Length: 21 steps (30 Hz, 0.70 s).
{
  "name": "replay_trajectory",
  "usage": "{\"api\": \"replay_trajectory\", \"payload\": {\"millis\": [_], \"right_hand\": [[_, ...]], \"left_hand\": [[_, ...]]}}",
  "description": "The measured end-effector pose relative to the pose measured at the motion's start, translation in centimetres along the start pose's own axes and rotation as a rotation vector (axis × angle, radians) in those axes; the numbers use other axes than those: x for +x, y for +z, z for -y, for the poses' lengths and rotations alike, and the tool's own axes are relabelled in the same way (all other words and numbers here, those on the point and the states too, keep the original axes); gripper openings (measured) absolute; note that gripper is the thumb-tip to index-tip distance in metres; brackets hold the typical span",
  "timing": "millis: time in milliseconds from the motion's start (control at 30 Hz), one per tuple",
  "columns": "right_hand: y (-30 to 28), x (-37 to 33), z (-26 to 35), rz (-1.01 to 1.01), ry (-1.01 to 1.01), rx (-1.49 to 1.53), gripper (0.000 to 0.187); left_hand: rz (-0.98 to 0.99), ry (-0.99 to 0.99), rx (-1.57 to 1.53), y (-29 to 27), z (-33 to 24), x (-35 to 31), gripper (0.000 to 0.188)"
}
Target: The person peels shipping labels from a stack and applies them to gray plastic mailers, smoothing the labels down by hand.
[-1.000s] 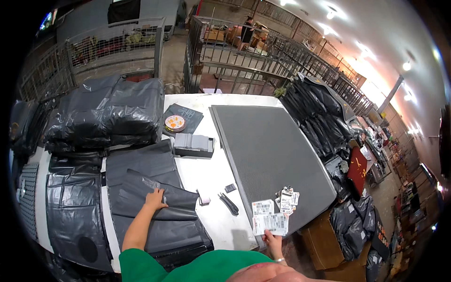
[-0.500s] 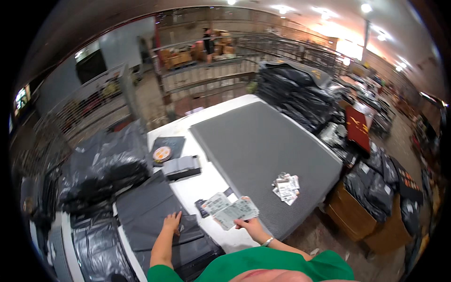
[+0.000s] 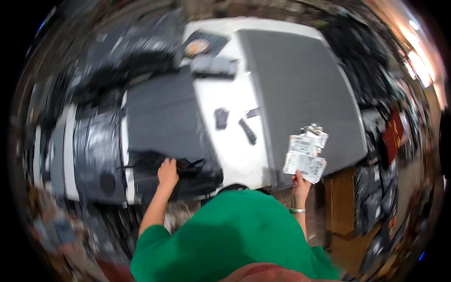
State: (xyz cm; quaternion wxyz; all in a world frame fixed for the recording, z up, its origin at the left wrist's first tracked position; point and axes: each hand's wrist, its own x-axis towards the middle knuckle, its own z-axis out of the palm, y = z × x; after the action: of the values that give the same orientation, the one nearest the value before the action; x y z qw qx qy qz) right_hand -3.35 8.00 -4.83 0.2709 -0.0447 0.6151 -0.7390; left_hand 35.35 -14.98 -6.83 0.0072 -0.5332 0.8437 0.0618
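Observation:
The near edge of a black plastic bag (image 3: 145, 162) is lifted in a fold, and my left hand (image 3: 167, 173) is closed on it. This bag lies on top of a flat stack of dark bags (image 3: 162, 110). On the right, my right hand (image 3: 301, 183) pinches several printed white label sheets (image 3: 305, 165) by their lower edge. They are held over the grey ribbed mat (image 3: 305, 84), overlapping a loose pile of labels (image 3: 320, 137) there. Small print is blurred.
On the white table (image 3: 221, 162) between the stack and the mat lie a slim black tool (image 3: 247, 131) and a small dark packet (image 3: 221, 118). Farther back are a grey box (image 3: 213, 66) and a tape roll (image 3: 196, 47). A cardboard box (image 3: 339, 202) stands at the right.
My view has tilted down. My right hand has carried the label sheets right, from the white table to the pile on the mat. My left hand, earlier flat on the stack, now lifts the bag's edge.

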Motion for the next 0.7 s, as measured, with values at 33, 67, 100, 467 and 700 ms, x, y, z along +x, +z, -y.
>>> {"api": "replay_trajectory", "payload": {"millis": [33,67,100,467,700], "right_hand": [[0.0,-0.1,-0.2,-0.005,0.045,0.008,0.018],[0.8,-0.3,0.1,-0.007,0.076,0.024,0.019],[2.2,-0.5,0.4,0.038,0.089,0.024,0.019],[10.6,0.8,2.7,0.469,0.104,-0.102,0.019],[4.3,2.0,1.7,0.179,0.150,-0.042,0.020]], "left_hand": [[0.261,-0.068,-0.116,-0.8,0.0,-1.7,0.034],[0.505,-0.118,-0.221,-1.7,0.6,-2.7,0.027],[0.571,-0.133,-0.279,-3.2,0.7,-3.1,0.016],[0.459,-0.334,-0.071,2.0,5.2,-0.2,0.038],[0.341,-0.223,-0.200,1.4,-1.7,-1.2,0.032]]}}
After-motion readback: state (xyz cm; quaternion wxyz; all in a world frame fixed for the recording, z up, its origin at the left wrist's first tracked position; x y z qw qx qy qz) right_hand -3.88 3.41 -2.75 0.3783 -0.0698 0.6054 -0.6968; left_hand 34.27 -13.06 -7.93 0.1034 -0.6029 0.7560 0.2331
